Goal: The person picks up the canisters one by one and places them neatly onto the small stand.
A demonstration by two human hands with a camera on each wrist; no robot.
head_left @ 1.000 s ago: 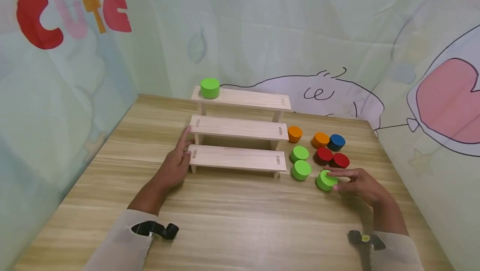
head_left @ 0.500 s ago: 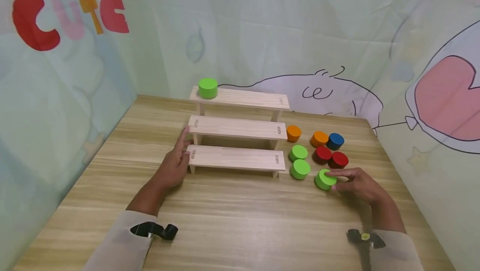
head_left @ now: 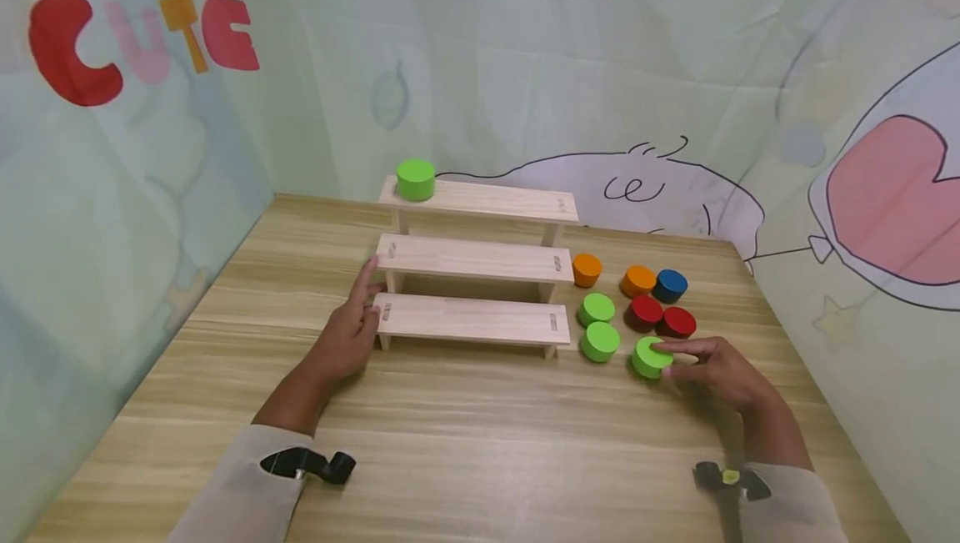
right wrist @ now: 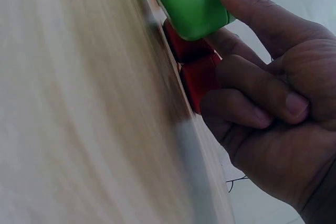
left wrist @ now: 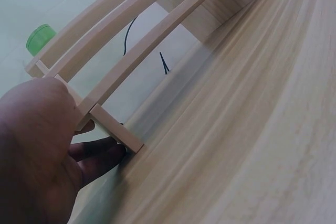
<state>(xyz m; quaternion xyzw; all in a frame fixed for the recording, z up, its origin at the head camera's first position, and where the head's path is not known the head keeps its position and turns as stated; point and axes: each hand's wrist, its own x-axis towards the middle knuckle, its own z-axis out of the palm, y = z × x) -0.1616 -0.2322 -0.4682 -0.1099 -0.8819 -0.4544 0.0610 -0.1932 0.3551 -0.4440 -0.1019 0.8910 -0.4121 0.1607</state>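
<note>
A three-step wooden stand (head_left: 472,318) is on the table, with one green round block (head_left: 416,180) at the left end of its top step. My left hand (head_left: 347,333) holds the stand's left side; in the left wrist view, fingers (left wrist: 100,156) reach behind its front leg. At the right, my right hand (head_left: 720,372) pinches another green block (head_left: 650,358) between thumb and forefinger. In the right wrist view this green block (right wrist: 191,3) is in the pinch, while the other fingers (right wrist: 247,85) are curled in. Whether it touches the table is unclear.
Right of the stand are two more green blocks (head_left: 601,342), two red blocks (head_left: 646,314), two orange blocks (head_left: 638,281) and a blue block (head_left: 671,285). A printed cloth (head_left: 480,67) hangs behind and beside the wood-grain table (head_left: 480,443).
</note>
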